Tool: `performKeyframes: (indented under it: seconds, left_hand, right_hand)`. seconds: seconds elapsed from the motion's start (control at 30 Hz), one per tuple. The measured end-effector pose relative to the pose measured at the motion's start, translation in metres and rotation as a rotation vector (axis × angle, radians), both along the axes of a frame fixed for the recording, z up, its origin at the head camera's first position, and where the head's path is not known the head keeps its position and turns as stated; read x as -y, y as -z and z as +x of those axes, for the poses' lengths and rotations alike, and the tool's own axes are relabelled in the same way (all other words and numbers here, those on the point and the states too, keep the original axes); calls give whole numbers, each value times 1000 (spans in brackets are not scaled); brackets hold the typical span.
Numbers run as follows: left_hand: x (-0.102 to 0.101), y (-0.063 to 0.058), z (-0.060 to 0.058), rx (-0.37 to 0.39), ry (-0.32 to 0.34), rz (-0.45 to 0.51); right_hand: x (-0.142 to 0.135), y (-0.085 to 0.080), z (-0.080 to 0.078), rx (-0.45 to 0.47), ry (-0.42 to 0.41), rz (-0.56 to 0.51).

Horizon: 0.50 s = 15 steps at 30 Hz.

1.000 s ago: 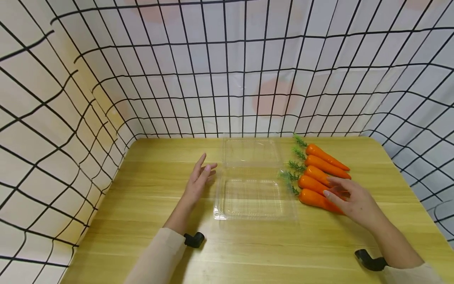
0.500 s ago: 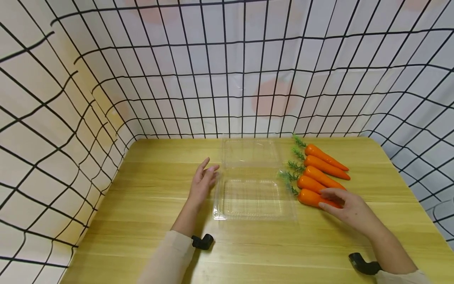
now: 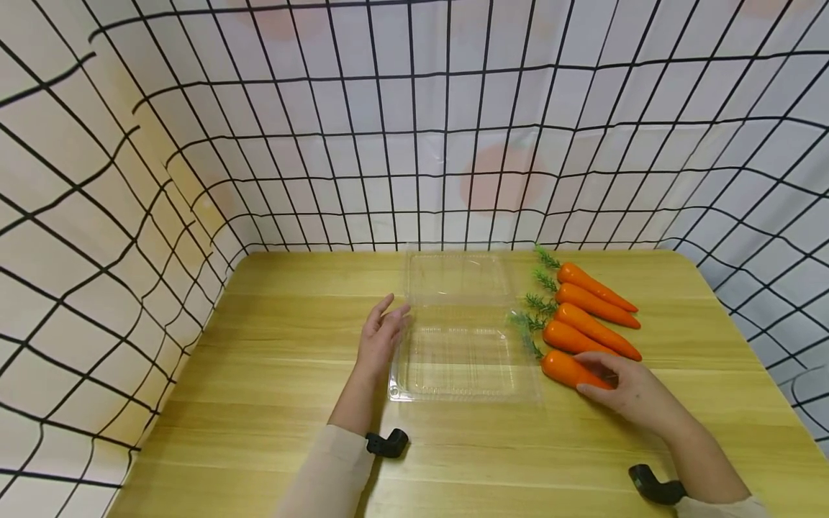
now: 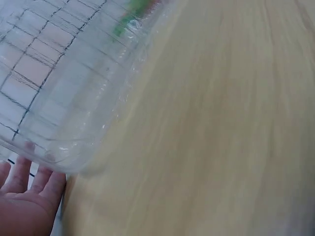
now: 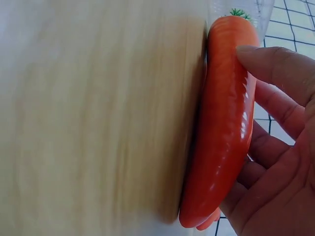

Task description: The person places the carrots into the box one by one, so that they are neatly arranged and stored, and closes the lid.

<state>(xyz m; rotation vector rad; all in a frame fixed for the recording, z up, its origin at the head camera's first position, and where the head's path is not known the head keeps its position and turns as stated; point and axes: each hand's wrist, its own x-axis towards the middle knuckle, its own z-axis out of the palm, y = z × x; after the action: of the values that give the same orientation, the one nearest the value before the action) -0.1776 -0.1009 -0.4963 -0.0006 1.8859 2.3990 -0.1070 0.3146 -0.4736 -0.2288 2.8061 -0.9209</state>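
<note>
Container [image 3: 463,360] on the table [image 3: 246,410]; carrots [image 3: 592,328] to its right; backdrop [image 3: 363,115] behind both

Wrist-view blur, glare on carrot [image 5: 224,123]

The yellowish wood-grained surface [image 3: 259,403] carries a clear plastic clamshell container [image 3: 466,395], laid open — and, just to its right, five orange carrots [image 3: 596,330] in a row, leafy green tops [image 3: 540,304] toward the container.

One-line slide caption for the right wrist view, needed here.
Right hand holding a glossy, tapered orange carrot at a light wooden tabletop, green leafy sprigs showing beyond its thick end.
</note>
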Motion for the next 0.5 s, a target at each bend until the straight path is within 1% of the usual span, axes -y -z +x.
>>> performKeyframes:
  seconds: [0.13, 0.23, 0.33, 0.5]
  left_hand:
    - [-2, 4, 0, -4, 1, 60]
    - [-3, 7, 0, -2, -9, 80]
    - [-5, 9, -1, 8, -22, 84]
    - [-6, 10, -3, 20, -47, 83]
  right_hand:
    - [0, 2, 0, 23, -4, -14]
    - [-1, 2, 2, 18, 8, -13]
    - [-2, 0, 4, -9, 40, -5]
    - [-6, -5, 7, -87, 89, 3]
